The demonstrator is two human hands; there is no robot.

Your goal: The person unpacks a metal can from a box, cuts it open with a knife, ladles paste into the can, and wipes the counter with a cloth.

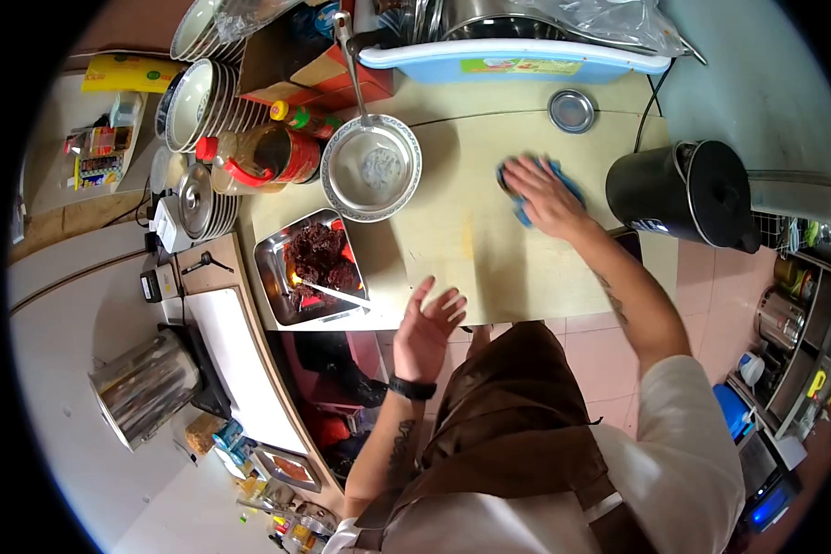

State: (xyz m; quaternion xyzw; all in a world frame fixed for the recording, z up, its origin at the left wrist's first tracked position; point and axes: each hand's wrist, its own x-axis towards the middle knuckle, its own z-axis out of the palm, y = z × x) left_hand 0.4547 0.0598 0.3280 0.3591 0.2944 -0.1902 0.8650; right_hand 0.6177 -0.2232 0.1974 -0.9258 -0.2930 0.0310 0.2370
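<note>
On the pale tabletop [434, 249], my right hand [547, 198] presses down on a blue cloth [563, 180], which shows around its fingers. My left hand [427, 334] is raised at the table's front edge, palm up with fingers apart and nothing in it. A black band is on its wrist. To its left stands a steel tray [291, 309] with dark red food [321, 254] and a light-handled utensil [332, 291]. Behind the tray, a patterned bowl [406, 189] holds a long-handled strainer or ladle [364, 120].
A small metal dish [572, 111] lies near the back, below a blue-white bin [517, 60]. A black kettle [679, 194] stands at the right edge. Red-capped bottle [258, 159], stacked plates [194, 102] and a box [319, 78] line the left side.
</note>
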